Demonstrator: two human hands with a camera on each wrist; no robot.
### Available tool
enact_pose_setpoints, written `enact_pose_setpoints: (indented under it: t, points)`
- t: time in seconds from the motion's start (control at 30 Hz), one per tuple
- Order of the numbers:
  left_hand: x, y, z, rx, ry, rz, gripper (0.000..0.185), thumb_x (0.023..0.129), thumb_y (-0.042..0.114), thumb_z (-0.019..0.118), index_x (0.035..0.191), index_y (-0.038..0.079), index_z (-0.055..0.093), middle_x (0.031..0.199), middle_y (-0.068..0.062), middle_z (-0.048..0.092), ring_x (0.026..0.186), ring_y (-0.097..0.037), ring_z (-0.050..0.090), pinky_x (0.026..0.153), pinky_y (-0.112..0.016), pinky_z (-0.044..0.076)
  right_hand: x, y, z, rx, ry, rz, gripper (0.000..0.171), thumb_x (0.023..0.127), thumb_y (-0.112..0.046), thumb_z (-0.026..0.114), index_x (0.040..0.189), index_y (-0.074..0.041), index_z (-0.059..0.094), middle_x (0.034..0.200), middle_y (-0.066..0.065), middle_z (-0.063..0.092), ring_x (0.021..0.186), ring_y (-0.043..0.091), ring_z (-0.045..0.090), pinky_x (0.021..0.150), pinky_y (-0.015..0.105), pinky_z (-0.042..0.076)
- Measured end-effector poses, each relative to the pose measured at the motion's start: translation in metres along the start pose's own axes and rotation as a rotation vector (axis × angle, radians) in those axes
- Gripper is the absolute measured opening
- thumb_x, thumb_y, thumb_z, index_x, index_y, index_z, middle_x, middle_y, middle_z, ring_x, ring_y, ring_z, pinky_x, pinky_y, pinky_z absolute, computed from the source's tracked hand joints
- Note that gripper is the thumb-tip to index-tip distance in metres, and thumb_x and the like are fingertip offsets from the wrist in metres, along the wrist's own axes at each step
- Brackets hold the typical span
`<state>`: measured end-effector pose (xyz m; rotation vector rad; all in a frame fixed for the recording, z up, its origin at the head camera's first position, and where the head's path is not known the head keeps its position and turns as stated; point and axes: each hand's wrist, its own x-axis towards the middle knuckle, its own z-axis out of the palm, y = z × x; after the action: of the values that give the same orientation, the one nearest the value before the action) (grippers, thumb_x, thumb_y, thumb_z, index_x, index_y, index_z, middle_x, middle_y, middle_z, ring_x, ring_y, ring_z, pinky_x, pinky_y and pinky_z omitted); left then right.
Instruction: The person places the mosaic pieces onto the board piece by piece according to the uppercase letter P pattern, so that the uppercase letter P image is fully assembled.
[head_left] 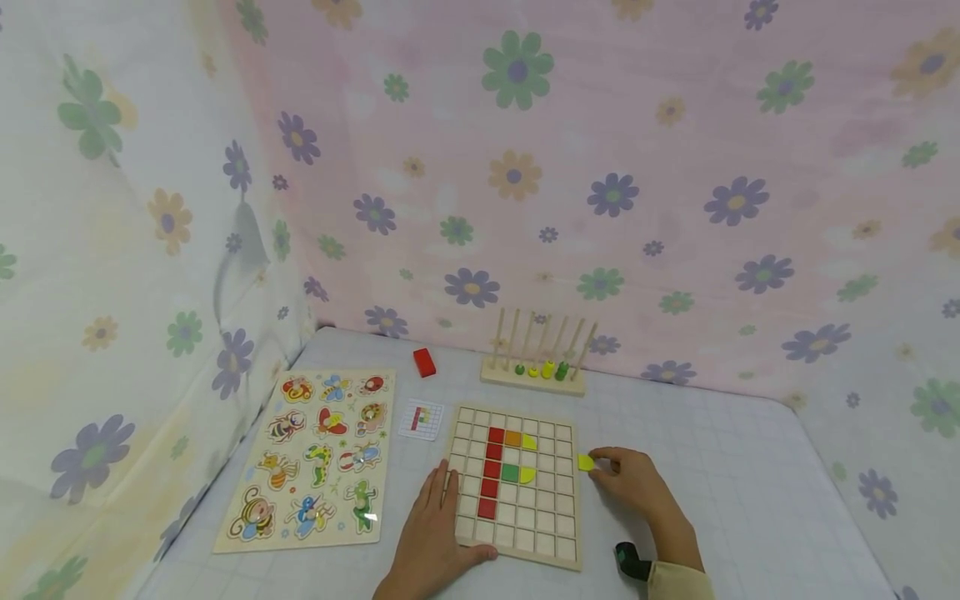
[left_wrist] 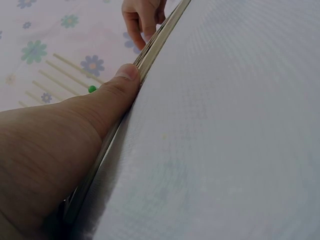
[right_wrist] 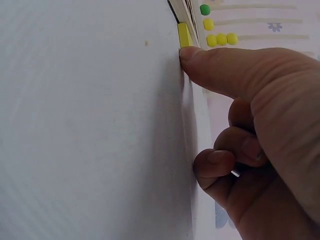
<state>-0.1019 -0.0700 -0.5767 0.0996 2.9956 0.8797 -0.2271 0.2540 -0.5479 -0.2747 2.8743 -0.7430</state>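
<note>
A wooden grid board lies on the table. In it sit a column of red squares, an orange square, a green square and two yellow rounded pieces. My left hand rests on the board's near left corner, fingers along the left edge and thumb at the front edge. Just outside the board's right edge, my right hand pinches a yellow rounded piece between thumb and finger. The right wrist view shows that yellow piece at the thumb tip, close to the board's side.
A small pattern card lies left of the grid board. Further left is an insect puzzle board. Behind stand a red block and a wooden peg rack with green and yellow beads. Floral cloth walls surround the table.
</note>
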Motion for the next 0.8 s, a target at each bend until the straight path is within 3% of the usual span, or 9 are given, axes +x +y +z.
enact_pose_setpoints:
  t: [0.43, 0.63, 0.8]
  points:
    - [-0.001, 0.0, 0.0, -0.008, -0.013, 0.001, 0.135, 0.063, 0.088, 0.068, 0.158, -0.001, 0.031, 0.17, -0.018, 0.019, 0.156, -0.041, 0.023, 0.121, -0.056, 0.035, 0.003, 0.0, 0.002, -0.014, 0.0, -0.011, 0.027, 0.086, -0.019, 0.076, 0.111, -0.008, 0.076, 0.071, 0.0, 0.057, 0.065, 0.015, 0.044, 0.056, 0.028, 0.033]
    - [-0.001, 0.0, 0.0, 0.008, -0.004, 0.005, 0.134, 0.064, 0.088, 0.069, 0.158, -0.001, 0.032, 0.17, -0.018, 0.02, 0.155, -0.04, 0.024, 0.121, -0.056, 0.036, 0.002, -0.001, -0.003, -0.048, 0.002, -0.011, 0.028, 0.085, -0.021, 0.076, 0.11, -0.009, 0.076, 0.093, 0.004, 0.073, 0.078, 0.016, 0.057, 0.068, 0.036, 0.051]
    - [0.0, 0.0, -0.001, 0.005, -0.001, 0.003, 0.134, 0.063, 0.087, 0.069, 0.158, -0.001, 0.032, 0.17, -0.019, 0.02, 0.155, -0.041, 0.024, 0.121, -0.056, 0.035, 0.001, -0.002, -0.008, -0.036, -0.004, 0.012, 0.03, 0.085, -0.021, 0.075, 0.112, -0.009, 0.076, 0.11, 0.014, 0.075, 0.094, 0.025, 0.068, 0.081, 0.05, 0.058]
